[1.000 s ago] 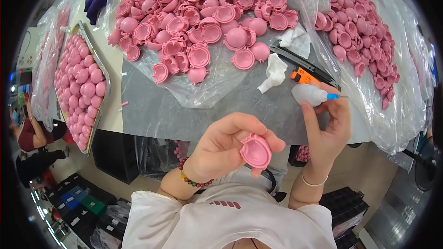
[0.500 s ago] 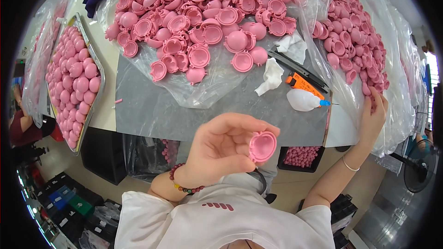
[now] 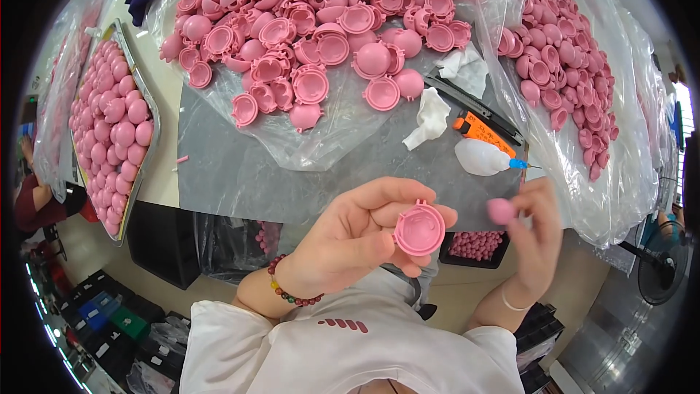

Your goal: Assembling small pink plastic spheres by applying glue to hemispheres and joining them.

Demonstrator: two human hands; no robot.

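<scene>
My left hand (image 3: 339, 237) holds a pink plastic half-shell (image 3: 421, 229) between fingers and thumb, its hollow side facing up and small tabs on its rim. To the right, my right hand (image 3: 538, 226), blurred by motion, pinches a smaller rounded pink cap (image 3: 501, 211) at its fingertips, a little apart from the half-shell. Ahead of both hands, a large heap of pink half-shells (image 3: 329, 49) lies on clear plastic over the grey mat (image 3: 240, 168). A second heap of smaller pink caps (image 3: 565, 66) sits in a clear bag (image 3: 620, 146) at the right.
A white squeeze bottle (image 3: 481, 157) with a blue needle tip lies beside an orange-labelled box (image 3: 483, 131), a black-handled cutter (image 3: 474, 102) and crumpled tissues (image 3: 429, 118). At left stands a tray (image 3: 154, 120) of pink balls. Below the table edge is a black bin (image 3: 474, 259) of pink pieces.
My right hand has left the right-hand heap with a small pink cap and moved left toward my left hand. The half-shell in my left hand has turned more face-up.
</scene>
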